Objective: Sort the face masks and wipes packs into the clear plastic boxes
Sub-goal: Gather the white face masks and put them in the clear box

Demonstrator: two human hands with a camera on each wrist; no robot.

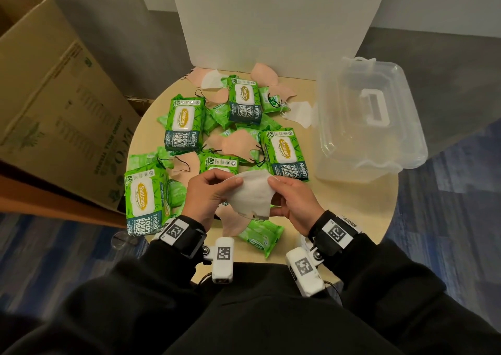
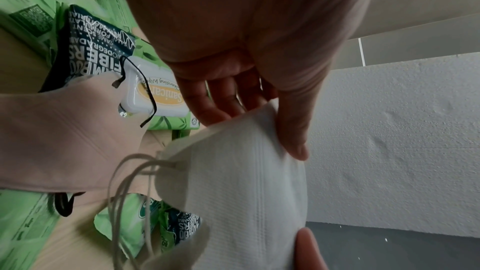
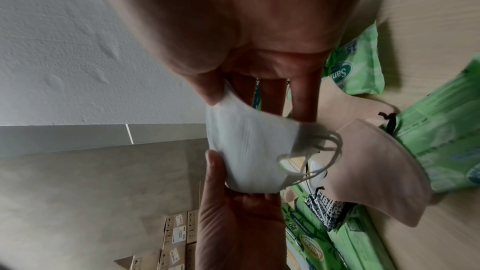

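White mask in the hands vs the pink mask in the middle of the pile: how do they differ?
The white fabric face mask is lifted off the round wooden table, pinched by the left hand and right hand; the pink fabric face mask lies flat among the green wipes packs, untouched. The white mask has white ear loops, the pink mask black ones. Both share the same folded, curved shape, and neither is in the clear plastic box.

1. Held mask (image 1: 250, 194): white, ribbed weave.
2. Wipes packs (image 1: 183, 125): green leaf print, yellow oval logo, dark teal band.
3. Masks beside packs (image 1: 238, 143): peach, black loops.
4. Box (image 1: 366, 119): clear.
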